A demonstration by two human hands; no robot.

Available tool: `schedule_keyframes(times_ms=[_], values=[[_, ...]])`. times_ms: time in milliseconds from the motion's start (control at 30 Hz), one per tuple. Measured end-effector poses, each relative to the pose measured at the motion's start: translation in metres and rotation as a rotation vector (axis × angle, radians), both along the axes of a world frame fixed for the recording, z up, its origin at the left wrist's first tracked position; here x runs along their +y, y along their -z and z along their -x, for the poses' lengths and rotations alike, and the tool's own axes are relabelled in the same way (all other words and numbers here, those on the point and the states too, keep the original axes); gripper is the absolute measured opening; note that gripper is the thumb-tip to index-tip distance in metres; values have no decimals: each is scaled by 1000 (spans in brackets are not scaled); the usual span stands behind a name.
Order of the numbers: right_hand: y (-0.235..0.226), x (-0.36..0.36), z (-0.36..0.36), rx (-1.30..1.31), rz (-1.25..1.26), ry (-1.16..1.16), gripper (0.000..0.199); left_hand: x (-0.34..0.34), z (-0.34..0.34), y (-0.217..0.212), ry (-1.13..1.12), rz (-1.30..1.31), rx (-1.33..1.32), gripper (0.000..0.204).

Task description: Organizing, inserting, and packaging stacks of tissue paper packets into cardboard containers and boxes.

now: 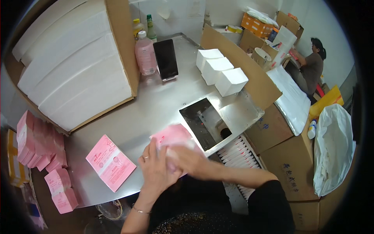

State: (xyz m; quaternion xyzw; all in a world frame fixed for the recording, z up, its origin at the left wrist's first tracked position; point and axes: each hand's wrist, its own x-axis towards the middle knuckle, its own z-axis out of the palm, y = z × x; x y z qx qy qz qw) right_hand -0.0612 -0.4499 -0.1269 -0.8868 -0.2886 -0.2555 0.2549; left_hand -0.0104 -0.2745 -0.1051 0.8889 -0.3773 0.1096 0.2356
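One pink packet [177,132], red-marked.

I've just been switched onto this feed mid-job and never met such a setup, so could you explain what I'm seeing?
There is no robot here: these are a person's two bare hands. The one picture comes from a wide fisheye camera on that person's head, looking down, so straight edges bend and left is the wearer's left.

The left hand, wearing a ring, and the right hand, blurred, are both at a pink bag; how firmly either grips it, I can't tell.

On the metal table lie a printed pink packet to the left and, farther back, a dark-screened phone, a pink bottle and three white blocks. Another person is in the background.
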Motion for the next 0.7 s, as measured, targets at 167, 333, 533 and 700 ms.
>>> schedule_keyframes(times_ms=[167, 333, 533, 700], values=[[-15, 17, -42, 207, 111, 61, 22, -8, -5, -2, -137, 21, -95, 83], [-40, -122, -62, -375, -19, 664, 38, 11, -3, 1, -45, -126, -89, 54], [-39, -219, -81, -164, 100, 991, 53, -8, -12, 4, 23, 0, -154, 42], [-46, -174, -35, -122, 231, 1048, 48, -7, -11, 5, -46, -16, -156, 42]])
